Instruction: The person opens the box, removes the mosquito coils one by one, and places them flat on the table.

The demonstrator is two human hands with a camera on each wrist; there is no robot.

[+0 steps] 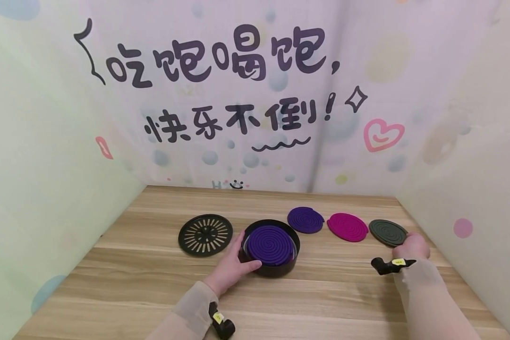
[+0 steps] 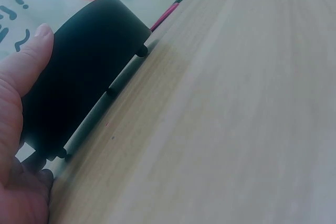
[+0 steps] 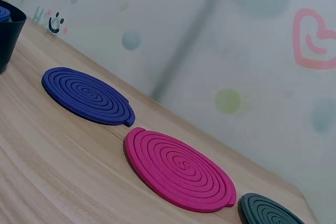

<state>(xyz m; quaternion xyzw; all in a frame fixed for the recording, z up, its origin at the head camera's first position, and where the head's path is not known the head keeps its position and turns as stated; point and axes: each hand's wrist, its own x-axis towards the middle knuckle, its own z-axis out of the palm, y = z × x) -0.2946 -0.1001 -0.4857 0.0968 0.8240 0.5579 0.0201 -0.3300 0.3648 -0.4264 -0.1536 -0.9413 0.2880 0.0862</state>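
My left hand (image 1: 231, 264) grips the left side of a black round mosquito coil holder (image 1: 276, 270), its thumb against the front wall. In the left wrist view, the holder (image 2: 94, 61) stands on short feet. A purple mosquito coil (image 1: 269, 244) lies inside it. At the far right, my right hand (image 1: 414, 246) holds the near right edge of a dark green mosquito coil (image 1: 386, 231); its fingertips are hidden. The right wrist view shows part of the green coil (image 3: 268, 211) but not the hand.
A black slotted lid (image 1: 206, 235) lies left of the holder. Between the holder and the green coil are another purple coil (image 1: 305, 220) and a magenta coil (image 1: 347, 226). The wooden table (image 1: 306, 307) meets walls at the back and both sides.
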